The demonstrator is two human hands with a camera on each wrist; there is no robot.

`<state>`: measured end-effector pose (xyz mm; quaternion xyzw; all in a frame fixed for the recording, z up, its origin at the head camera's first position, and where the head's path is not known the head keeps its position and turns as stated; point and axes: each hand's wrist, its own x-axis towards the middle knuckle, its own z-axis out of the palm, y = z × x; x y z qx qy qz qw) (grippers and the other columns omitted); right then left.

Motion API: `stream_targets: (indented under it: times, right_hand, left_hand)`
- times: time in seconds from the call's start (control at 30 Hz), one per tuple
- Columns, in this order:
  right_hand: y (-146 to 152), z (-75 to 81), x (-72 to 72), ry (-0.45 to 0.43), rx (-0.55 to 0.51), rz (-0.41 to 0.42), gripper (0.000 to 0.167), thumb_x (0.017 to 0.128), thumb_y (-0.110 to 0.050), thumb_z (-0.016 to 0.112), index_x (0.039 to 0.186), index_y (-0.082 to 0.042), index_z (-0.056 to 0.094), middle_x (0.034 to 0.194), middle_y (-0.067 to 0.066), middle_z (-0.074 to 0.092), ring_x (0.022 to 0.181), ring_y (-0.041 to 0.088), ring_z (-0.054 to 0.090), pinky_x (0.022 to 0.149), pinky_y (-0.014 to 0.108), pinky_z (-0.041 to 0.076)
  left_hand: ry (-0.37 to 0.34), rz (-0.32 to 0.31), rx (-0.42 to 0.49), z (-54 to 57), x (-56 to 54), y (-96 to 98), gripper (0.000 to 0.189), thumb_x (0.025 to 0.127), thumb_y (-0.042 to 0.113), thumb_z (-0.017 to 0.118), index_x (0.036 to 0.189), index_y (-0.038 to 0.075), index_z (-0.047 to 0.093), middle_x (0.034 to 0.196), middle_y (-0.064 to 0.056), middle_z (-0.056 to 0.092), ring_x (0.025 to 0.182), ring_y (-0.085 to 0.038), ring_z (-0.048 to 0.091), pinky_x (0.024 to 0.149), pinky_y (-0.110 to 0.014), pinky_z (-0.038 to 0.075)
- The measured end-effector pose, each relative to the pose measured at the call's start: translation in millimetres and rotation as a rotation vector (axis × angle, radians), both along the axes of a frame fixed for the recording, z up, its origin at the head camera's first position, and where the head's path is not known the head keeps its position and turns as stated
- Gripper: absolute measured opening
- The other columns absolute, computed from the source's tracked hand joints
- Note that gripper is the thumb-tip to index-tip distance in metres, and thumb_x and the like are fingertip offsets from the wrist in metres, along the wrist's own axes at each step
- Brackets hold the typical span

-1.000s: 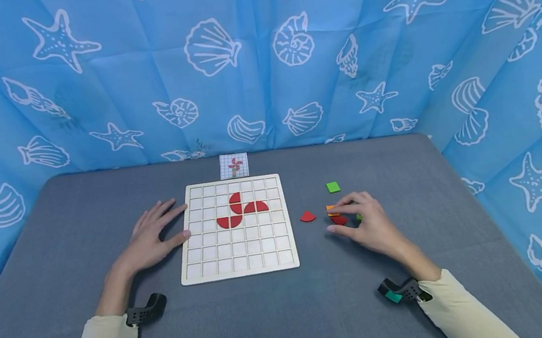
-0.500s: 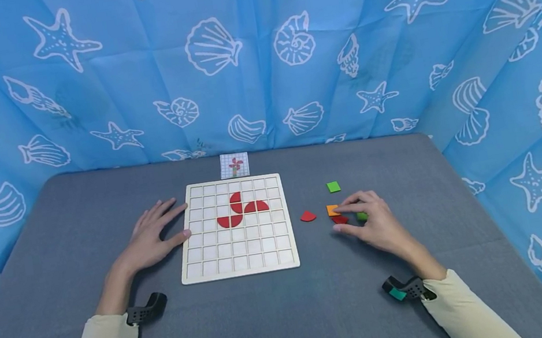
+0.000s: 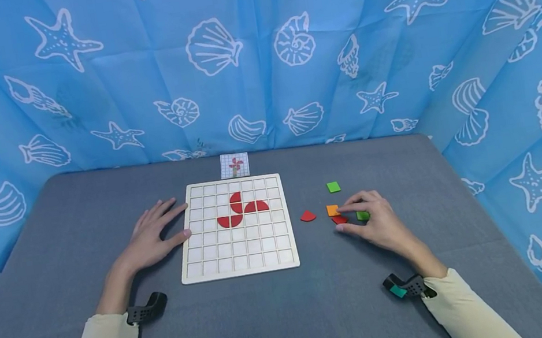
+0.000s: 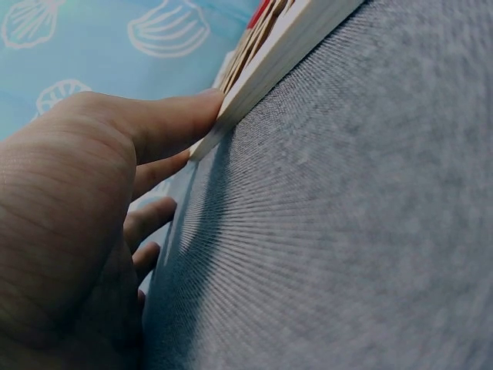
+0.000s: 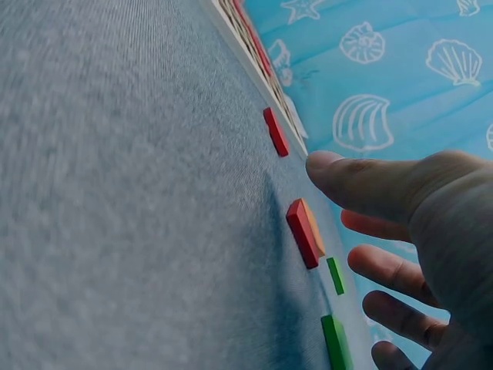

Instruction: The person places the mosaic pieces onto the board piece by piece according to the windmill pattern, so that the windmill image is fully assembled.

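My left hand (image 3: 148, 243) lies at the left edge of a pale wooden grid board (image 3: 238, 250), fingers extended, with thumb and forefinger touching the rim. Several red quarter-round tiles (image 3: 230, 221) sit in the upper middle squares of the board. To the right, my right hand (image 3: 372, 219) hovers over the loose tiles, thumb and forefinger spread apart and holding nothing. Below its fingertips are an orange square tile (image 3: 332, 210) and a red quarter-round tile (image 5: 303, 235) that sit against each other. A green tile (image 3: 363, 216) is partly covered by this hand.
Another red quarter-round tile (image 3: 307, 216) lies between the board and the right hand. A green square tile (image 3: 333, 187) rests farther back. A small printed card (image 3: 234, 165) with a red pinwheel on a grid is behind the board. Blue shell-print curtain (image 3: 257, 77) surrounds the grey table (image 3: 272, 320).
My right hand has drawn slightly to the right, uncovering more of the orange tile and the green tile near it. The left hand has stayed put.
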<state>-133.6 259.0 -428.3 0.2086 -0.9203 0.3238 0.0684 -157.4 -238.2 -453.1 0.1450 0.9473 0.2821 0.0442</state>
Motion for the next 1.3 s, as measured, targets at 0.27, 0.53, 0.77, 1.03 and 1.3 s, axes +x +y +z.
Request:
stream_targets:
  times: [0.27, 0.53, 0.77, 1.03, 1.3]
  right_hand:
    - [2.0, -5.2, -2.3, -0.024, 0.014, -0.022, 0.034, 0.077, -0.015, 0.090, 0.109, -0.007, 0.080, 0.108, 0.008, 0.064, 0.105, 0.030, 0.050, 0.092, 0.054, 0.036]
    - [0.7, -9.9, -2.8, -0.043, 0.009, -0.039, 0.033, 0.078, -0.016, 0.090, 0.108, -0.006, 0.079, 0.108, 0.009, 0.065, 0.105, 0.031, 0.050, 0.094, 0.056, 0.033]
    - [0.5, -10.0, -2.7, -0.034, -0.002, -0.054, 0.031, 0.077, -0.015, 0.090, 0.105, -0.006, 0.080, 0.107, 0.009, 0.065, 0.104, 0.031, 0.050, 0.092, 0.056, 0.032]
    - [2.1, -10.5, -3.0, -0.046, 0.000, -0.075, 0.026, 0.076, -0.016, 0.091, 0.098, -0.007, 0.079, 0.106, 0.008, 0.065, 0.106, 0.031, 0.050, 0.092, 0.055, 0.031]
    - [3.3, -11.5, -3.0, -0.039, 0.007, -0.077, 0.026, 0.076, -0.017, 0.092, 0.096, -0.007, 0.079, 0.106, 0.010, 0.066, 0.107, 0.033, 0.050, 0.091, 0.055, 0.031]
  left_hand:
    - [-0.003, 0.000, 0.002, 1.5, 0.6, 0.2, 0.073, 0.097, 0.047, 0.065, 0.156, 0.012, 0.042, 0.163, -0.024, 0.025, 0.153, -0.045, 0.009, 0.119, -0.064, 0.002]
    - [-0.007, -0.004, -0.001, 1.6, 0.5, 0.1, 0.073, 0.097, 0.047, 0.065, 0.156, 0.012, 0.041, 0.164, -0.024, 0.024, 0.153, -0.045, 0.008, 0.119, -0.064, 0.002]
    - [-0.011, -0.006, 0.007, 1.7, 0.7, -0.3, 0.073, 0.097, 0.047, 0.065, 0.156, 0.012, 0.041, 0.164, -0.024, 0.024, 0.153, -0.045, 0.008, 0.119, -0.065, 0.002]
    - [-0.005, -0.006, 0.008, 1.9, 1.1, -0.2, 0.072, 0.097, 0.045, 0.066, 0.156, 0.011, 0.042, 0.164, -0.024, 0.024, 0.153, -0.046, 0.008, 0.119, -0.064, 0.001]
    - [-0.009, -0.003, 0.009, 1.0, 1.2, 0.2, 0.072, 0.097, 0.046, 0.066, 0.156, 0.012, 0.041, 0.164, -0.024, 0.023, 0.153, -0.046, 0.007, 0.119, -0.064, 0.001]
